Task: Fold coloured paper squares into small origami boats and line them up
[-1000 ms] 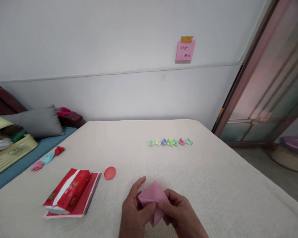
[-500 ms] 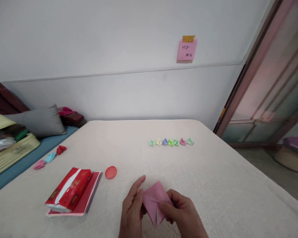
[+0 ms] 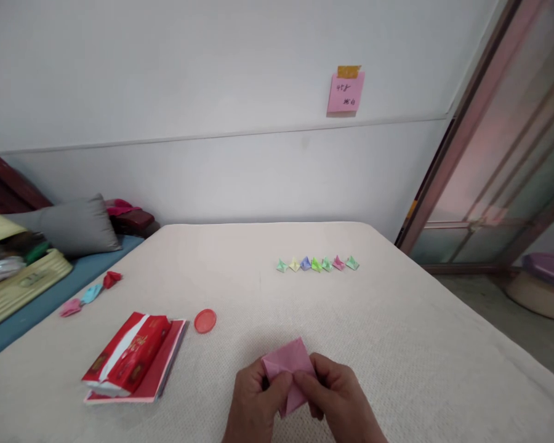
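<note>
A folded pink paper (image 3: 287,364) is held low over the beige table (image 3: 397,332), near its front edge. My left hand (image 3: 253,403) pinches its left side with the fingers curled in. My right hand (image 3: 339,397) grips its right side, thumb pressed on top. The lower part of the paper is hidden between the two hands. Farther back on the table stands a row of several small folded paper pieces (image 3: 317,264) in green, yellow, blue and pink.
A red tissue pack (image 3: 128,354) lies on a pink pad (image 3: 161,375) at the left, with a red round lid (image 3: 205,321) beside it. Three folded papers (image 3: 91,292) sit near the left edge. A grey cushion (image 3: 74,226), a yellow basket (image 3: 21,280), a pink wall note (image 3: 345,92).
My left forefinger, stretched out before, has curled down onto the pink paper. Both hands have closed in on it and the paper looks more tightly folded.
</note>
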Tool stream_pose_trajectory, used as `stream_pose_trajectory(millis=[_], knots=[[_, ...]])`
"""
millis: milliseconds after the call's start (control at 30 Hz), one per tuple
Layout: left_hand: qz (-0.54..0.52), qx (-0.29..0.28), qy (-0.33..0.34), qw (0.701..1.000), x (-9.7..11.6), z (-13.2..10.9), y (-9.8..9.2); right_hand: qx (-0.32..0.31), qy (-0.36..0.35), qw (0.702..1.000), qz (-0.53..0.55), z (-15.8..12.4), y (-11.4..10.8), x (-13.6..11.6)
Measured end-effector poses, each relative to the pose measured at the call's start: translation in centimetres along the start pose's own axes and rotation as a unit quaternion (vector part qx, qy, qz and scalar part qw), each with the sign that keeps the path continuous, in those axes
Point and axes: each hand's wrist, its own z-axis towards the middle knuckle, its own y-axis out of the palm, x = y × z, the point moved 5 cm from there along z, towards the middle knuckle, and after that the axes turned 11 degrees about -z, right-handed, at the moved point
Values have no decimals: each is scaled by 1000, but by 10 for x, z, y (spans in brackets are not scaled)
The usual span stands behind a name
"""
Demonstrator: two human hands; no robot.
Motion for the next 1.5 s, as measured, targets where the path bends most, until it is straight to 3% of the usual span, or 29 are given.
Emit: stream_pose_trajectory(millis=[167, 333, 533, 633, 700, 900, 1067, 1200, 1267, 1367, 1500], knots=[[-3, 37, 4, 999, -8, 3, -8, 53, 29, 996, -62, -1, -7, -2], [-32, 27, 27, 999, 3, 5, -9, -34, 38, 999, -19, -3, 1, 0], [-92, 50, 67, 992, 10, 2, -4, 49, 10, 998, -35, -7, 2, -8], [-125, 50, 73, 988, 16, 0, -7, 2, -8, 1000, -8, -7, 6, -12], [-164, 31, 51, 985, 21, -1, -10, -20, -16, 999, 29, -6, 3, -14], [-281, -73, -88, 953, 23, -5, -8, 70, -46, 991, 101, -5, -23, -19], [-309, -150, -148, 927, 14, -8, 3, -10, -151, 988, 25, -11, -11, -27], [-299, -130, -178, 928, 6, -6, 6, -60, -200, 978, -11, -12, -5, -30], [-263, -94, -176, 944, 4, -4, 4, -41, -177, 983, -28, -10, -8, -28], [-193, -67, -105, 973, 10, -1, 1, 9, -112, 992, -53, -7, -14, -23], [-161, -56, -45, 984, 18, -1, -1, 16, -34, 999, -36, -4, -14, -18]])
